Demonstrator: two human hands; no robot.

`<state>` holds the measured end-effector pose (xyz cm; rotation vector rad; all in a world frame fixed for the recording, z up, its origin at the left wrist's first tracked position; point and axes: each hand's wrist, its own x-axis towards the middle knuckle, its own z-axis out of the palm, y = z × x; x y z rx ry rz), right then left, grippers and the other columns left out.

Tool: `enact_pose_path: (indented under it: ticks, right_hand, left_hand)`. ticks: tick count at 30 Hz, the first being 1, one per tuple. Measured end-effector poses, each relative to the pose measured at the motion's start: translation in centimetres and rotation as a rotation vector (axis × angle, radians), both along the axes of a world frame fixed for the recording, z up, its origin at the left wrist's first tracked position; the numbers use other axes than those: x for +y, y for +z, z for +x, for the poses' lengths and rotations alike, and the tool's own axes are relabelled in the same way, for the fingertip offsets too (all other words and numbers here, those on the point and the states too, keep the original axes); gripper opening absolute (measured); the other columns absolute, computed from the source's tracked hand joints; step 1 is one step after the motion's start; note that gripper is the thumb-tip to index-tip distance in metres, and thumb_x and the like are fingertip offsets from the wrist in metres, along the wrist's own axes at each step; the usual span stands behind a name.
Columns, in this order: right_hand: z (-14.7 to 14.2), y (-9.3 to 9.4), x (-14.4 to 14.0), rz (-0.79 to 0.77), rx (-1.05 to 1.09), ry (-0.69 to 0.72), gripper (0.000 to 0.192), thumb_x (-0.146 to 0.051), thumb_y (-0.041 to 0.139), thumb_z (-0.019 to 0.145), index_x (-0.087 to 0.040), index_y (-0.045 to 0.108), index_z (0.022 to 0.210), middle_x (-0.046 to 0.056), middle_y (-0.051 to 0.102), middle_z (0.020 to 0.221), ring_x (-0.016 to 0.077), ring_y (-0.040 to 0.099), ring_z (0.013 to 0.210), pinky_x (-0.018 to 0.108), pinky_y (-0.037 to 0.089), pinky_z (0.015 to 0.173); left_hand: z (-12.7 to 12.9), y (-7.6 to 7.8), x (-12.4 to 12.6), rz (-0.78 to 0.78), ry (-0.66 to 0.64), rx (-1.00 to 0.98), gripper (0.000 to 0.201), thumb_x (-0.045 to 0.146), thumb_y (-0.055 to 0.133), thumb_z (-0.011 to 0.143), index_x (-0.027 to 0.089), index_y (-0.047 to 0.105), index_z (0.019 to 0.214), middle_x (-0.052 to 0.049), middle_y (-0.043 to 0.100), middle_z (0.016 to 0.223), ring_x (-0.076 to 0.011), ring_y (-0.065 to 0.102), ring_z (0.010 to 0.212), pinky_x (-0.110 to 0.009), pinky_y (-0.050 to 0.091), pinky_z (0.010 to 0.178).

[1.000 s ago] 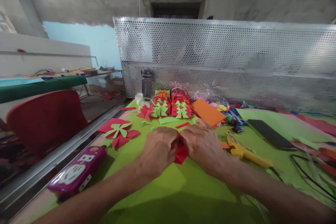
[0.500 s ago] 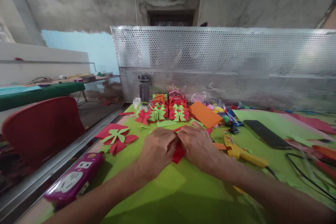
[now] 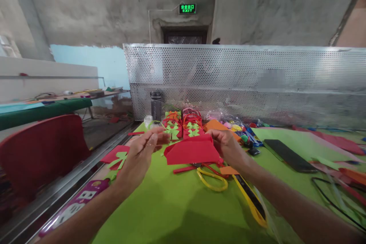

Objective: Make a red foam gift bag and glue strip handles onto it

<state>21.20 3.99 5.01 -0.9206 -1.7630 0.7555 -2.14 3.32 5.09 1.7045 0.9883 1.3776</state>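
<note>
Green paper covers the table (image 3: 177, 213), and above it both hands hold up a red foam sheet (image 3: 192, 149): the right hand (image 3: 227, 145) pinches its right edge, while the left hand (image 3: 143, 152) is half curled at its left tip, but I cannot tell if the fingers really grip. I judge the sheet light, soft and easy to bend, so it is best taken at two opposite edges. One second ago the hands were pressed together low on a small folded red piece; now they are lifted and apart, and yellow-handled scissors (image 3: 211, 181) lie under the sheet.
</note>
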Motion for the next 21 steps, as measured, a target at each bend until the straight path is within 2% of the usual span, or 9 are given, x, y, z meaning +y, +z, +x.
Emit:
enact_pose_path:
  ticks: [3, 6, 12, 17, 21]
  right_hand:
    - [0.5, 0.0, -0.3, 0.014, 0.047, 0.040, 0.029, -0.045, 0.056, 0.077, -0.018, 0.053, 0.067, -0.002, 0.053, 0.057, 0.0111, 0.050, 0.051, 0.023, 0.042, 0.049]
    - [1.1, -0.4, -0.5, 0.104, 0.038, 0.020, 0.030, -0.046, 0.059, 0.078, -0.018, 0.058, 0.069, -0.001, 0.054, 0.060, 0.0136, 0.052, 0.058, 0.025, 0.042, 0.054]
    - [1.3, -3.0, -1.9, 0.194, 0.000, -0.117, 0.025, -0.041, 0.054, 0.084, -0.018, 0.061, 0.075, 0.001, 0.059, 0.067, 0.0142, 0.053, 0.062, 0.023, 0.042, 0.056]
    - [0.8, -4.9, -2.6, 0.183, 0.014, -0.116, 0.016, -0.033, 0.057, 0.083, -0.019, 0.061, 0.079, 0.000, 0.059, 0.067, 0.0135, 0.055, 0.062, 0.023, 0.044, 0.057]
    - [0.6, -5.0, -2.1, 0.118, 0.088, -0.063, 0.017, -0.035, 0.061, 0.080, -0.019, 0.062, 0.077, 0.002, 0.062, 0.071, 0.0147, 0.057, 0.064, 0.024, 0.047, 0.058]
  left_hand:
    - [-1.0, -1.0, -0.1, -0.027, -0.117, 0.054, 0.035, 0.033, 0.048, 0.088, 0.016, 0.051, 0.119, -0.011, 0.065, 0.111, -0.0191, 0.061, 0.101, -0.034, 0.051, 0.085]
    - [-1.3, -2.1, -0.3, 0.047, -0.182, 0.103, 0.035, 0.027, 0.049, 0.087, 0.017, 0.051, 0.121, -0.010, 0.064, 0.113, -0.0181, 0.060, 0.104, -0.032, 0.052, 0.084]
    - [-0.9, -4.3, -1.1, 0.154, -0.117, 0.342, 0.035, 0.026, 0.045, 0.087, 0.022, 0.054, 0.121, -0.007, 0.065, 0.114, -0.0174, 0.063, 0.099, -0.030, 0.053, 0.081]
    - [-0.7, -4.9, -1.1, 0.276, -0.005, 0.513, 0.035, 0.020, 0.043, 0.084, 0.021, 0.060, 0.115, -0.006, 0.069, 0.106, -0.0177, 0.065, 0.093, -0.031, 0.053, 0.081]
    - [-0.9, -4.8, -1.0, 0.382, -0.090, 0.504, 0.041, 0.012, 0.035, 0.087, 0.022, 0.054, 0.122, -0.006, 0.068, 0.107, -0.0152, 0.065, 0.094, -0.026, 0.053, 0.078]
